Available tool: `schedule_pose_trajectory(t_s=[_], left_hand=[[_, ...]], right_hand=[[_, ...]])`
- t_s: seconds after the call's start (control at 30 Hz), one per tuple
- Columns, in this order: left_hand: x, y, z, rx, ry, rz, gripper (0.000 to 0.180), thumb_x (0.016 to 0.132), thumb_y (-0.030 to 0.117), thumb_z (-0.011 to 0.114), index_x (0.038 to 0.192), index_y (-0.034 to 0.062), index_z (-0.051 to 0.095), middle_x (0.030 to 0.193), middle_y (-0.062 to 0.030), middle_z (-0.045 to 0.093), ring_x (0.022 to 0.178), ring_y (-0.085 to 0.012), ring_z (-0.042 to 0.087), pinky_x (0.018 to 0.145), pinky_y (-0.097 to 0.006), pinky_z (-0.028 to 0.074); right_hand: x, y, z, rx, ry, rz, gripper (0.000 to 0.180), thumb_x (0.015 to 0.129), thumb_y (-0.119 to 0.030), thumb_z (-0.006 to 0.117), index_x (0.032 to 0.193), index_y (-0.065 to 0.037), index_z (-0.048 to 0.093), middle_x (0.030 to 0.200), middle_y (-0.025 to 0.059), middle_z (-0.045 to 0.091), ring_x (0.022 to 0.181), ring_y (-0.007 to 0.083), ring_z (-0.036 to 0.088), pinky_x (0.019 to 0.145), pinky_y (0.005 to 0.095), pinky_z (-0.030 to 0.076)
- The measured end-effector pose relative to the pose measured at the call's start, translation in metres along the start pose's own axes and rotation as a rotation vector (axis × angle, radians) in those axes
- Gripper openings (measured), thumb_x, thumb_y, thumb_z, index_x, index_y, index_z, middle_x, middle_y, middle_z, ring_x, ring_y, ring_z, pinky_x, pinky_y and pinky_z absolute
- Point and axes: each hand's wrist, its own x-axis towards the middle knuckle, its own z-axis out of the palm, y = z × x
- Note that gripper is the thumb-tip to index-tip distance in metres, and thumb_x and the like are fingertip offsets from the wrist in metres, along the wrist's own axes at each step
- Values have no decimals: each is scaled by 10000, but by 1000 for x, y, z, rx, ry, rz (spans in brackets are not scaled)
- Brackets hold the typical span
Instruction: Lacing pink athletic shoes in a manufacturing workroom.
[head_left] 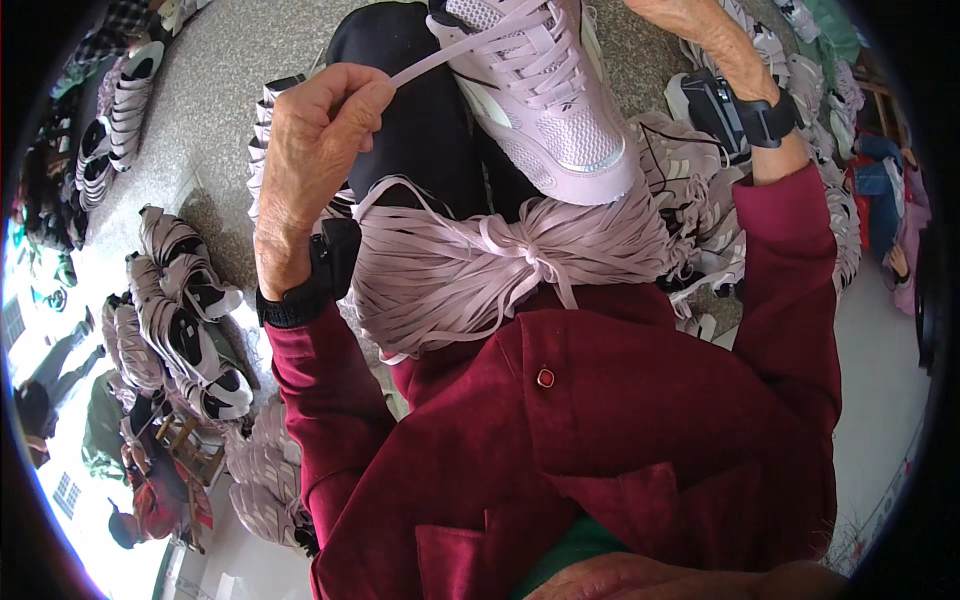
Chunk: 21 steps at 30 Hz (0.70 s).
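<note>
A pale pink sneaker (535, 120) rests over my dark-clad knees, its toe pointing toward me. Its crossed laces run up the tongue. My left hand (325, 125) is closed in a pinch on one flat pink shoelace (440, 62), which stretches taut from the top of the shoe to my fingers. To the right of the shoe, my right hand (685, 20) reaches past the upper edge of the view, so its fingers are hidden. A thick bundle of pink laces (430, 270), tied in the middle, lies across my lap.
Rows of nested sneakers (175, 320) stand on the speckled floor (230, 60) to the left. Another heap of pink and black shoes (700, 200) crowds my right side. Other people sit at both edges; a wooden stool (190, 450) stands at lower left.
</note>
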Motion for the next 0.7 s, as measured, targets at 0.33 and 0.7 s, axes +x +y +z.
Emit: schedule_pose_trajectory(t_s=[0.33, 0.7], left_hand=[[0, 18, -4, -99, -13, 32, 238, 968, 232, 684, 991, -2, 719, 712, 21, 601, 637, -46, 531, 582, -202, 425], [36, 65, -3, -14, -16, 322, 303, 997, 342, 650, 974, 45, 707, 706, 35, 558, 603, -49, 453, 558, -227, 332]], right_hand=[[-7, 3, 0, 3, 19, 62, 120, 896, -94, 605, 905, 21, 634, 788, 116, 650, 740, 218, 627, 680, 365, 498], [-22, -63, 30, -24, 335, -704, 128, 840, 20, 640, 962, 37, 672, 933, 165, 699, 741, 278, 706, 670, 347, 593]])
